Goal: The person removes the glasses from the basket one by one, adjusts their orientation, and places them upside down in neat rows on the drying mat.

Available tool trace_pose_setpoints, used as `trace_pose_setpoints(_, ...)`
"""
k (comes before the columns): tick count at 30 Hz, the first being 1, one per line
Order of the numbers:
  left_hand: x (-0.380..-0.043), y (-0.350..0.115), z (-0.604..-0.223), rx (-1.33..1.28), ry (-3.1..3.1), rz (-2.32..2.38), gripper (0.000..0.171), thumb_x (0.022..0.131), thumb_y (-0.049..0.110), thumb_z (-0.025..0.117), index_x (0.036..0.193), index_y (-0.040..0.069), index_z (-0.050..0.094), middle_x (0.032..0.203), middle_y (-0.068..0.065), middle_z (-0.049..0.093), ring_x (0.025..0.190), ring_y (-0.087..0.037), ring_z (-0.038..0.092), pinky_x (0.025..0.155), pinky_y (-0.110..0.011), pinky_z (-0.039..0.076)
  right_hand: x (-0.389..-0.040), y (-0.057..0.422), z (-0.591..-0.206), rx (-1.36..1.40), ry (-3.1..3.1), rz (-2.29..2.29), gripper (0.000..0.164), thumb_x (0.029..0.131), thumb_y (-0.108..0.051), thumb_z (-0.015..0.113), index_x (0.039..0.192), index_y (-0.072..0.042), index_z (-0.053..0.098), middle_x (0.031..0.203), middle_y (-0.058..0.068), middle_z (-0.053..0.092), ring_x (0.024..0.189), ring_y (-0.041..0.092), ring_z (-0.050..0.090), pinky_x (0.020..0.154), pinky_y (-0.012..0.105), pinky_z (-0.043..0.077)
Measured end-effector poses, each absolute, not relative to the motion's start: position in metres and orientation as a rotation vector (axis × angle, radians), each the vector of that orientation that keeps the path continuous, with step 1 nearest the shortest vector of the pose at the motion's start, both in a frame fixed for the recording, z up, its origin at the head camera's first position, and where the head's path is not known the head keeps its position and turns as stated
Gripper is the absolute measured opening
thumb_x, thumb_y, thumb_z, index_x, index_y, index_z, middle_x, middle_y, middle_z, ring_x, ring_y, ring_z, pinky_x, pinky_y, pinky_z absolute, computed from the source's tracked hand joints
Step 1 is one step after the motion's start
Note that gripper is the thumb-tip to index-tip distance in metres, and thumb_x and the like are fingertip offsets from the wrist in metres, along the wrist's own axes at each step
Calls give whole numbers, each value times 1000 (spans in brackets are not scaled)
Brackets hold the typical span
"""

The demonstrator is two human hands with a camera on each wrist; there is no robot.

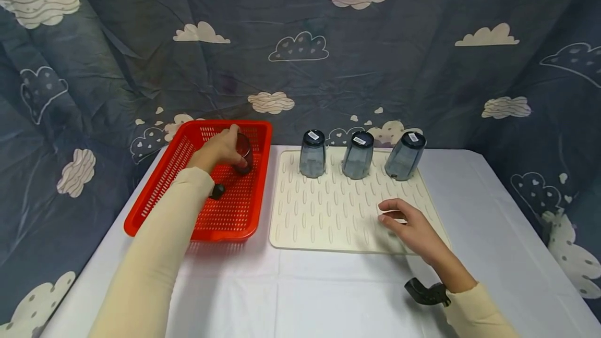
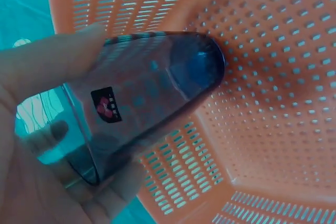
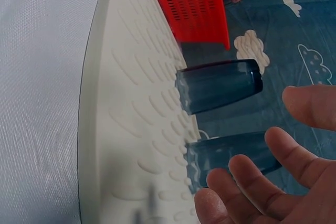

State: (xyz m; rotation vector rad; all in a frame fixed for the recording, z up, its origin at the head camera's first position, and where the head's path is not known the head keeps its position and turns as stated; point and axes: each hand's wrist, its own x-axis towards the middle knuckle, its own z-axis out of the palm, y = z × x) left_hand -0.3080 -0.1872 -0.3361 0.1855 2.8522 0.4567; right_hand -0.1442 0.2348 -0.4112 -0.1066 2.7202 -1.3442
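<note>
My left hand (image 1: 219, 149) reaches into the red plastic basket (image 1: 255, 213) and grips a dark tinted drinking glass (image 2: 152, 87) near its rim, thumb on one side and fingers on the other. A small black label with a red mark shows on the side of this glass, and its base points down toward the basket floor. Over the front right part of the cream ridged mat (image 1: 310, 223) hovers my right hand (image 1: 413, 226), fingers loosely bent with nothing between them. Three tinted glasses stand upside down along the mat's back: a left one (image 1: 312, 158), a middle one (image 1: 358, 158) and a right one (image 1: 405, 158).
A white cloth covers the table (image 1: 235, 296). Behind it hangs a dark curtain (image 1: 300, 9) with cloud prints, close to the glasses and basket. Black wrist camera mounts (image 1: 424, 292) stick out from the wrists.
</note>
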Motion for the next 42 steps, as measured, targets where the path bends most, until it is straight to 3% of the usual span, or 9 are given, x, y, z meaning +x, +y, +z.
trace_pose_setpoints(5,-306,-187,-340,222,2889,389,84,79,27,78,148,11,34,139,-24,46,125,-43,48,108,-61,42,-144,235,-412,-97,2704,-1353,36,98,-20,61,128,0,54,132,23,59,119,38,59,80,31,51)
trace_pose_setpoints(17,-302,-204,-346,221,2954,568,77,79,26,76,144,7,40,134,-23,49,122,-40,50,107,-59,44,-146,234,-410,-123,2685,-1368,36,99,-18,60,130,-1,53,134,23,58,118,37,60,81,32,51)
trace_pose_setpoints(26,-283,-230,-315,135,3033,808,78,81,30,74,146,4,39,134,-25,54,121,-42,51,105,-59,43,-148,237,-408,-132,2707,-1356,38,99,-19,59,131,0,53,134,24,57,117,37,60,79,31,50)
trace_pose_setpoints(30,-261,-241,-299,-3,2928,1067,83,88,37,69,154,9,28,145,-26,46,127,-44,47,107,-61,41,-146,240,-408,-126,2705,-1336,38,99,-21,59,131,-1,52,135,23,57,117,36,60,79,31,50)
trace_pose_setpoints(36,-235,-244,-283,-85,2747,1421,86,90,39,69,158,18,20,159,-17,30,138,-39,38,110,-56,40,-147,241,-407,-139,2713,-1340,38,100,-20,58,132,0,52,135,23,56,117,36,60,79,32,51)
trace_pose_setpoints(42,-224,-240,-277,-81,2715,1538,84,92,33,68,158,19,18,159,-16,28,141,-38,35,115,-57,35,-147,239,-405,-147,2701,-1361,38,99,-18,59,131,0,52,134,23,56,117,35,60,80,34,51)
